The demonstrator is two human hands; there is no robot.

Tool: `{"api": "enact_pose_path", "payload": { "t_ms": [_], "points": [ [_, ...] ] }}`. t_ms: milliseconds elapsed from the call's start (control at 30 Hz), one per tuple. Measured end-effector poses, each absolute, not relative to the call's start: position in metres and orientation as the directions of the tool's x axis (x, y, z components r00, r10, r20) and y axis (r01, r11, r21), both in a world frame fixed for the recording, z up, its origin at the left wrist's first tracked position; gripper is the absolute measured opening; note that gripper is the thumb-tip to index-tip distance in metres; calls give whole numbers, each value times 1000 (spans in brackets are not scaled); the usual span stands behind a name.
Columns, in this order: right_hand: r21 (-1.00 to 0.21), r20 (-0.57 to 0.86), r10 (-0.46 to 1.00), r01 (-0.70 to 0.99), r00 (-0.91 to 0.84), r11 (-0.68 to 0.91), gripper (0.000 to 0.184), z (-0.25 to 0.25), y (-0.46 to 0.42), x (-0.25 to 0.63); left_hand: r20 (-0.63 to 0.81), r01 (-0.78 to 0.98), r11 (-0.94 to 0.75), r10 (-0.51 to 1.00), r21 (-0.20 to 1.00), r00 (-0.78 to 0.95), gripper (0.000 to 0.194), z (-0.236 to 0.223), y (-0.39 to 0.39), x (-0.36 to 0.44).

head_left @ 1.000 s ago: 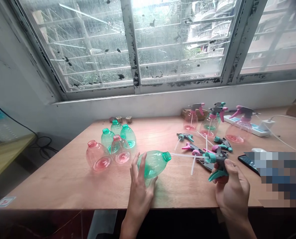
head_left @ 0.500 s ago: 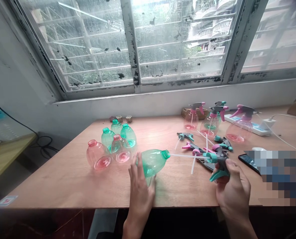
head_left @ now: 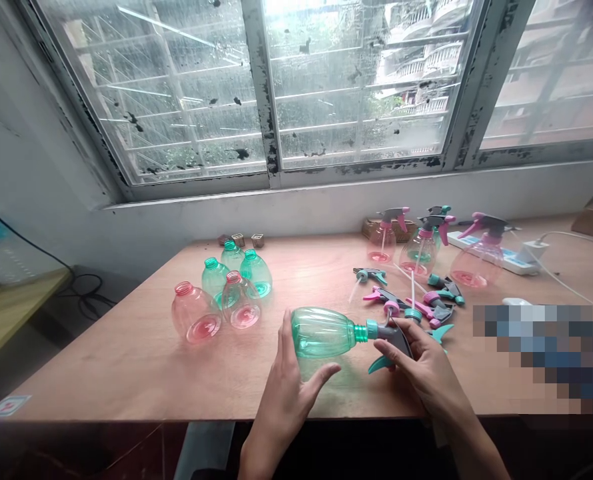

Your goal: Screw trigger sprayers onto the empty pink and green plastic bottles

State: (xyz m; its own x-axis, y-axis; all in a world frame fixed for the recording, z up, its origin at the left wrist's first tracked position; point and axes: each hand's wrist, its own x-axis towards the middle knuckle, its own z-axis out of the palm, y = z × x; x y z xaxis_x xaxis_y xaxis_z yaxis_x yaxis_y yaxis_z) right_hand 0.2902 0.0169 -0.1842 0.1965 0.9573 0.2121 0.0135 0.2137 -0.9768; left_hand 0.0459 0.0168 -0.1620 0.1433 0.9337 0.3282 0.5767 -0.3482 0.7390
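A translucent green bottle [head_left: 324, 332] lies on its side above the table, its neck pointing right. My left hand [head_left: 296, 380] cups the base end, fingers behind it and the thumb held off from the body. In my right hand [head_left: 424, 357] is a grey and teal trigger sprayer [head_left: 394, 337], gripped by its head. The sprayer's teal collar is at the bottle mouth; whether the threads have engaged I cannot tell. Just beyond the right hand lie loose trigger sprayers in pink and teal, such as a pink one [head_left: 384, 297] and a teal one [head_left: 369, 275].
Open-necked bottles stand at left: pink ones [head_left: 196, 313] in front, green ones [head_left: 256, 272] behind. Several bottles with sprayers fitted, one pink [head_left: 478, 257], stand back right, near a white power strip [head_left: 514, 260]. Small blocks [head_left: 257, 241] sit by the wall.
My right hand has moved left with the sprayer, bringing its collar to the bottle mouth; the tube no longer shows between them. The bottle has levelled, and my left thumb has come away from it.
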Motion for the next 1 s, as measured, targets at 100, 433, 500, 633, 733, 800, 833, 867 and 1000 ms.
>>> {"api": "enact_pose_path", "payload": {
  "t_ms": [100,433,500,633,733,800,833,867,1000],
  "points": [
    [-967,247,959,94,140,235,33,-180,14,289,245,488,-251,966,836,77,96,-160,18,44],
    [-984,177,983,30,43,176,46,-165,3,282,233,477,-252,967,842,99,73,-150,14,43],
    [-986,156,988,67,1,156,40,-164,2,284,247,452,-265,964,852,100,74,-150,13,42],
    [-994,95,994,44,-61,98,38,-163,2,287,281,304,-302,953,903,112,76,-153,13,42],
    [-997,67,994,26,-81,70,39,-164,3,287,329,263,-342,940,902,95,83,-156,14,42],
    [-996,76,995,31,-69,78,35,-166,3,287,374,309,-382,923,871,87,88,-158,15,41],
    [-996,79,995,32,-65,81,34,-167,3,286,393,338,-401,915,852,94,90,-158,15,39],
    [-997,75,995,32,-66,77,33,-167,3,286,405,362,-415,908,835,106,91,-159,16,38],
    [-999,44,991,25,-126,48,36,-169,3,287,404,401,-428,903,810,147,91,-159,17,34]
  ]
}}
